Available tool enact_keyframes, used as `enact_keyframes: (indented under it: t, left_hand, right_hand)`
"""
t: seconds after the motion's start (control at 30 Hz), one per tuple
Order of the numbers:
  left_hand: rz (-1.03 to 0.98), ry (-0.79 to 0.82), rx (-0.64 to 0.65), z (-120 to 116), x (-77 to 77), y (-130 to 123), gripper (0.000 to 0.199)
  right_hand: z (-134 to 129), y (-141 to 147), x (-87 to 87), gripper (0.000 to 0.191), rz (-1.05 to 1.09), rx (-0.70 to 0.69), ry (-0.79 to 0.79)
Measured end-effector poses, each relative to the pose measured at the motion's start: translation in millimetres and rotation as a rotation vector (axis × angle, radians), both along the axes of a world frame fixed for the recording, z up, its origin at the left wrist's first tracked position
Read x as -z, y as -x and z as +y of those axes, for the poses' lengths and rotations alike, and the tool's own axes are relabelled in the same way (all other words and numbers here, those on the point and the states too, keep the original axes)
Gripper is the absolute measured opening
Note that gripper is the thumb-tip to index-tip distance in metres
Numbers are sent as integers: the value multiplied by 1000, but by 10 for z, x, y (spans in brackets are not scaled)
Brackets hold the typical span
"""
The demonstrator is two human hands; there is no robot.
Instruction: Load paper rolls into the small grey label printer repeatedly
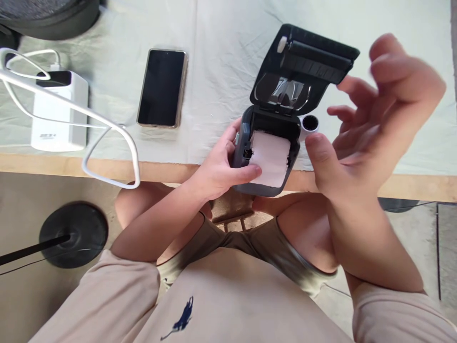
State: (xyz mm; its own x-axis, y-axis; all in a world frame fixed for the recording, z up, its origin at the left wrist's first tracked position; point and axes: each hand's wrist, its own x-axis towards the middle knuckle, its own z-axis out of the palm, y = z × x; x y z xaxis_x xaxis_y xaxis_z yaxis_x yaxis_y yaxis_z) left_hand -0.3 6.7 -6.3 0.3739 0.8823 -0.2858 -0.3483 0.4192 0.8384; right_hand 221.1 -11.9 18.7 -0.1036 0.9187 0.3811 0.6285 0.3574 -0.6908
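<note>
A dark grey handheld receipt printer [274, 189] is tilted at the table's front edge, its black lid [303, 57] swung up on the hinge. Inside its bay sits a white paper roll [272, 155]. My left hand [228, 164] grips the printer's left side, the thumb lying over the roll. To the right, my right hand [374, 114] is raised beside the lid with fingers apart and nothing in them. Just behind the right thumb, a second small white roll with a dark core [310, 125] stands on the table, partly hidden.
A phone [162, 88] lies screen up on the pale tablecloth [221, 57]. At left are a white power bank [59, 114] and a looped white cable [134, 147] hanging past the table edge. A black round object [50, 19] occupies the far left corner. A black round stand base [73, 233] rests on the floor.
</note>
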Motion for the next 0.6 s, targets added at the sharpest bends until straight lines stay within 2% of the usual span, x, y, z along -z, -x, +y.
enact_keyframes:
  t: [0.07,0.17,0.23,0.33,0.43,0.5,0.6]
  left_hand:
    - [-6,-13,-8,1,30,6,91]
    - [-9,6,-25,1,68,6,97]
    - [-20,22,-33,-1,82,7,105]
    - [-45,28,-32,-1,86,13,107]
    - [-68,35,-21,6,67,20,99]
    - [-91,28,-22,3,47,15,87]
    - [-106,8,-39,-20,25,2,69]
  right_hand:
    - [29,12,17,63,52,23,-123]
    - [73,19,55,51,139,35,-239]
    - [85,10,65,43,176,37,-260]
    - [74,-7,51,34,188,9,-164]
    - [54,3,39,30,222,-41,-105]
    - [38,36,43,33,256,-104,-50]
    - [2,108,69,47,329,-222,132]
